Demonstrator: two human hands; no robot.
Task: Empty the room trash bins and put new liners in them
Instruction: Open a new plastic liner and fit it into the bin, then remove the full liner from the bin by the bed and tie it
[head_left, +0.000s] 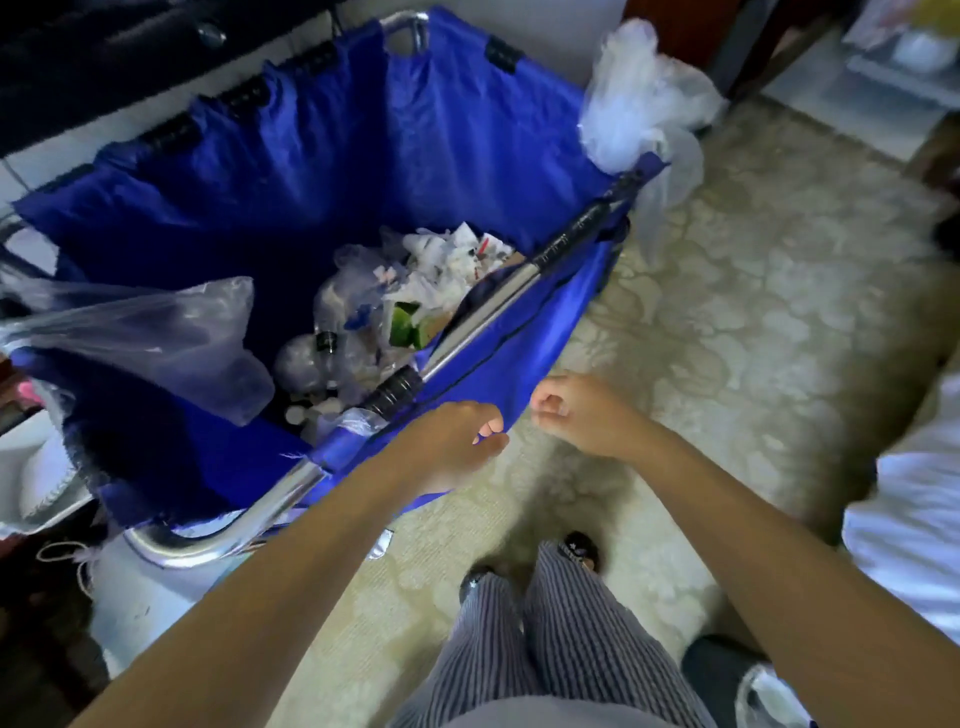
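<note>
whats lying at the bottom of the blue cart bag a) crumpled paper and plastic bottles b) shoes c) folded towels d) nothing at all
a: crumpled paper and plastic bottles lie heaped at the bottom of the blue bag.
</note>
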